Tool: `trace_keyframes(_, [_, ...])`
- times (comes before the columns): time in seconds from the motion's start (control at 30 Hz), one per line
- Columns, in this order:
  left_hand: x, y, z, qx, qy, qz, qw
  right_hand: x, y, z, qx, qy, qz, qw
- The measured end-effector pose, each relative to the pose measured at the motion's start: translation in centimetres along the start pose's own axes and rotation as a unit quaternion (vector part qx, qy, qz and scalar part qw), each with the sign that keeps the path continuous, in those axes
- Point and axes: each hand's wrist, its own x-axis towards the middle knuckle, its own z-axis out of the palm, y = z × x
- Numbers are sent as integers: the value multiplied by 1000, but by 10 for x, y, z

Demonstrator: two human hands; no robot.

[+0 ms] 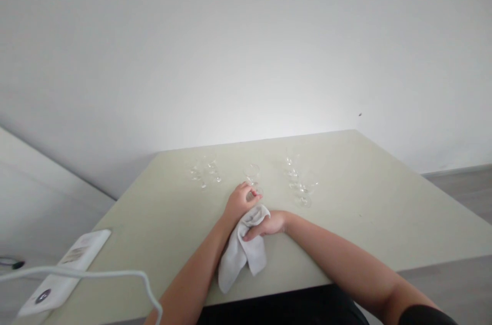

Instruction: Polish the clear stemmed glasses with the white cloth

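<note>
My left hand (239,201) has its fingers closed around the stem of a clear stemmed glass (252,175) that stands upright in the middle of the pale table (369,202). Just beside it, my right hand (269,224) grips a white cloth (242,253), which drapes down toward the table's front edge. To the left of the held glass stands a small group of clear glasses (204,172). Another group of clear glasses (300,181) stands to its right.
A flat white device (65,271) lies at the table's left front corner, with a white cable (115,276) looping over it. A plain white wall rises behind the table. Grey floor (461,191) shows at the right.
</note>
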Motion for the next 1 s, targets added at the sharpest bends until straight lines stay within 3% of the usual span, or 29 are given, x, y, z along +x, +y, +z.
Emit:
trace_keyframes(0.2, [5,-6,6,58,-103,73,990,0,2,-2,-44,5,-37,998])
trace_keyframes(0.63, [9,-17,23,153,-165,96,970,5,7,-9,-88,8,-4,996])
trace_keyframes(0.83, [15,-9,29,306,-220,119,918,3,3,-9,-152,33,25,988])
trace_keyframes(1.0, [18,-3,30,329,-238,121,906,2,1,-7,-154,39,38,987])
